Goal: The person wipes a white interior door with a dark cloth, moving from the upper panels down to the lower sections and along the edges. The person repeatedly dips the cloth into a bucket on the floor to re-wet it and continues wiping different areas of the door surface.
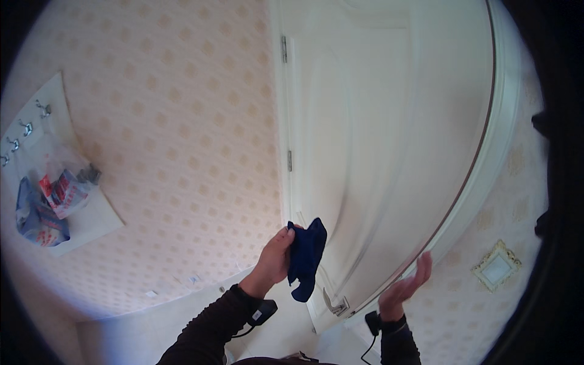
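My left hand (275,255) grips a folded dark blue cloth (306,260) in front of a white panelled door (365,137). The thumb lies over the cloth's left edge, and the fingers behind it are mostly hidden. One end of the cloth hangs down in a loose curl. My right hand (406,287) is raised with nothing in it, its fingers extended beside the door's right edge. Between the two hands, lower down, is the door's metal lever handle (335,303). I cannot tell whether the right fingers touch the door frame (483,182).
To the left, a white board with metal hooks (43,109) holds printed plastic bags (64,191) against patterned wallpaper (191,137). A small ornate frame (496,267) hangs on the right wall. Door hinges (289,160) line the door's left side. Pale floor (150,340) lies below.
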Available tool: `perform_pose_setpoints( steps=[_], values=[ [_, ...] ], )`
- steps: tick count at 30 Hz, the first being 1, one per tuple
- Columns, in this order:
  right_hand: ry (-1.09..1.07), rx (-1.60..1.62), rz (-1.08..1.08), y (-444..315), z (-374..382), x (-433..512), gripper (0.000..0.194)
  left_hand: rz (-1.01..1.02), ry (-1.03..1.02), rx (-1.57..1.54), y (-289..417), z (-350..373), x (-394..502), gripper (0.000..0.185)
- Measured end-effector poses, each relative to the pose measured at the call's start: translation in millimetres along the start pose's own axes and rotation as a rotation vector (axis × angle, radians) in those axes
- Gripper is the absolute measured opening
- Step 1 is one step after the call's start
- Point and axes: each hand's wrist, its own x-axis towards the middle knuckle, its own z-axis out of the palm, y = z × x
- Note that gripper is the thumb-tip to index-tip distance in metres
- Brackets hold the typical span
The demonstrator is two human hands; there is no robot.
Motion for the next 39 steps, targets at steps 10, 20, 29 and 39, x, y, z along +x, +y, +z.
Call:
perform_pose_setpoints(
  steps=[10,20,29,39],
  values=[
    [-1.198,0.714,0.950,-100.2,20.8,-81.5,0.031,-0.089,0.027,-0.150,-20.9,-22.3,-37.5,0.045],
    [-1.498,0.336,0.851,-76.3,27.9,-93.8,0.049,-0.560,0.218,0.250,-113.7,-98.4,-111.8,0.039],
    [-1.255,0.292,0.887,-60.8,17.5,-102.2,0.043,-0.340,0.144,0.886,-81.7,-100.3,-121.1,0.033],
    [-1.331,0.433,0.437,-116.5,15.8,-106.5,0.028,-0.046,0.393,0.610,-123.5,-118.3,-89.1,0.041]
  ],
)
